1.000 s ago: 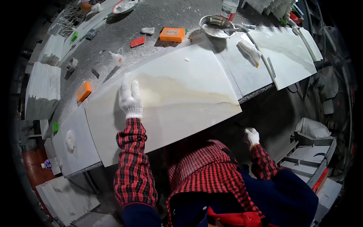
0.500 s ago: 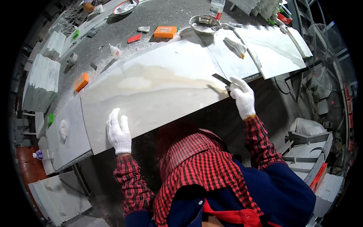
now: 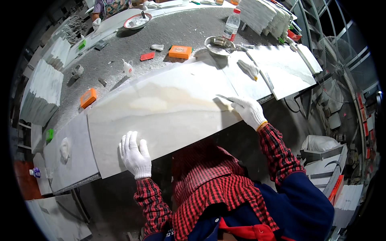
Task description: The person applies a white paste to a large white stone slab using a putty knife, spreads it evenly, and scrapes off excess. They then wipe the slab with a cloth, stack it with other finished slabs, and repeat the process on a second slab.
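A large polished stone slab [image 3: 161,120], white-grey with beige veining, lies along the near edge of the bench. My left hand [image 3: 136,156], in a white knit glove, rests with outstretched fingers on the slab's near left part. At its right end my gloved right hand [image 3: 249,111] grips a scraper [image 3: 223,97], thin, dark and flat. The scraper lies low over the slab, seen nearly edge-on; whether it touches the surface I cannot tell. Its grip end is hidden in the glove.
Behind the slab are orange boxes [image 3: 180,52], a metal bowl [image 3: 219,45] of white paste and a plastic bottle [image 3: 232,25]. A glove [image 3: 249,69] lies on a slab to the right. Stacked slabs [image 3: 42,92] stand left. A co-worker's gloved hand [image 3: 96,24] shows at the far left.
My right hand has shifted left and turned, bringing the scraper flatter over the slab. My left hand sits slightly further right on the slab. The view has tilted, showing more of the co-worker.
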`<state>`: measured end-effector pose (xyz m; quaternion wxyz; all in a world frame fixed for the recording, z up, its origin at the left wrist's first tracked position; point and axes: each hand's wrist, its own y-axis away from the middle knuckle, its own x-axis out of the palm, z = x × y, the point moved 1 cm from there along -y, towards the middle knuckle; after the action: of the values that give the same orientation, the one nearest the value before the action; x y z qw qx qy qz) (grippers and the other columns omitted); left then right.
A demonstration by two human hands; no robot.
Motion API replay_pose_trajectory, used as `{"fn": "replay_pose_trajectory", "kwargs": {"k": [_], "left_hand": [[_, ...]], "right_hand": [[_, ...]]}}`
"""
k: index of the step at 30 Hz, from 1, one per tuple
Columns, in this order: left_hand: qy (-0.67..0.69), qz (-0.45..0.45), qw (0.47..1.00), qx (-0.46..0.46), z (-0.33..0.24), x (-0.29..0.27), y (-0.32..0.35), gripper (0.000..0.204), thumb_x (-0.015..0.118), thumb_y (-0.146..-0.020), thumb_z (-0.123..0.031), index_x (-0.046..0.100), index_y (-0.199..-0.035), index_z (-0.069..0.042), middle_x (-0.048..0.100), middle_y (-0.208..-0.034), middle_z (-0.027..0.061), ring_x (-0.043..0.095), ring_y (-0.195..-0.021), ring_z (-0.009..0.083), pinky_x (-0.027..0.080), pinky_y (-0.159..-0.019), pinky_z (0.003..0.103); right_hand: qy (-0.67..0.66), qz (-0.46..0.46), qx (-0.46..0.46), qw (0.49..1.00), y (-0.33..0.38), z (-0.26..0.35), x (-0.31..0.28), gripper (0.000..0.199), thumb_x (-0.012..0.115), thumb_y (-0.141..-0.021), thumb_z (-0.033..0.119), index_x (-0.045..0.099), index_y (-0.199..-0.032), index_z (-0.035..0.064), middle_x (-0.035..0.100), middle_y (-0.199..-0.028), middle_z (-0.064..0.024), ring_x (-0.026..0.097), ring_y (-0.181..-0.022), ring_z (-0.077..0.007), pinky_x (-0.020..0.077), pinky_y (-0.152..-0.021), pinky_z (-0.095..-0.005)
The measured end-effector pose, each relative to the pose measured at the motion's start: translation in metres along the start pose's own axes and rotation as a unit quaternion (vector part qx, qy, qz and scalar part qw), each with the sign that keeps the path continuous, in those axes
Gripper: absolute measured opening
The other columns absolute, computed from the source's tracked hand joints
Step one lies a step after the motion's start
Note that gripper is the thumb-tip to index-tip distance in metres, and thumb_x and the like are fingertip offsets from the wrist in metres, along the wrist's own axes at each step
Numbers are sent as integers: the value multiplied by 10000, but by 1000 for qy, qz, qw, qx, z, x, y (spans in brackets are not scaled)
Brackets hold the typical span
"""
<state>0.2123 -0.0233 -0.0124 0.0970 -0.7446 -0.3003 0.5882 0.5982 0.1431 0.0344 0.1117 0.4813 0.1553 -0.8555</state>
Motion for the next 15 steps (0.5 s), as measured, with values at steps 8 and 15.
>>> {"fn": "replay_pose_trajectory", "kwargs": {"k": [8, 15], "left_hand": [[-4, -1, 1000, -2, -1, -1, -4, 359, 646, -893, -221, 644, -1221, -74, 631, -1301, 129, 532, -1274, 325, 350, -1128, 490], [-6, 6, 1000, -11, -3, 1, -4, 343, 649, -889, -224, 656, -1200, -79, 639, -1284, 124, 540, -1263, 322, 355, -1127, 491]], "right_hand": [[3, -40, -63, 997, -108, 11, 34, 309, 603, -936, 285, 697, -1217, 197, 683, -984, -157, 656, -909, -335, 517, -796, -411], [80, -8, -131, 988, -139, 6, 45, 239, 585, -882, 208, 730, -1068, 242, 697, -896, -147, 687, -801, -342, 554, -691, -442]]}}
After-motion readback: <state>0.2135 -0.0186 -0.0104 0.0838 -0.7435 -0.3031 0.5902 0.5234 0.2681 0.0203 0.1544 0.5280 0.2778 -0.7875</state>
